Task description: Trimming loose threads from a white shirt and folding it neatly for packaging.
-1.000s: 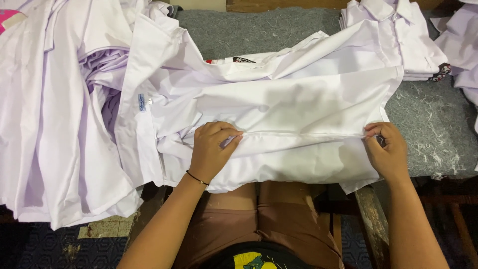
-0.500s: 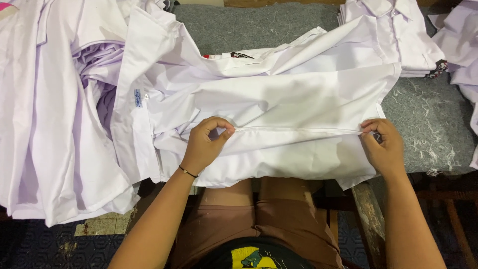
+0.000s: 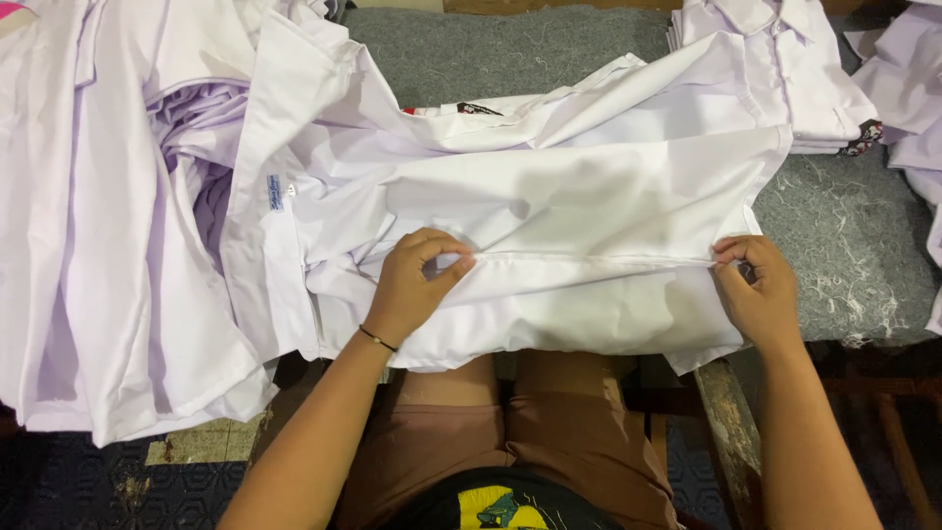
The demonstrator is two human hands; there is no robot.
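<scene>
Your white shirt lies spread across the grey felt-covered desk, its near edge hanging over the desk toward your lap. A long hem fold runs left to right between your hands, pulled straight.

Risks first. The fold is held only at its two ends — if either pinch slackens, the middle will likely sag and the crease wander. The big heap of white garments on the left overlaps the shirt's left side; drag on that side could pull the fold crooked. The overhanging near edge may slide the cloth off toward you.

Pose: your left hand sits palm down, wrist bent, a thin dark bracelet at the wrist, fingers closed in a narrow pinch on the fold's left end. Your right hand is curled at the fold's right end, by the shirt's right edge, fingers tucked tight on the cloth. Both forearms come in from the near side.

Far right, a folded stack of shirts rests well apart from your hands.
</scene>
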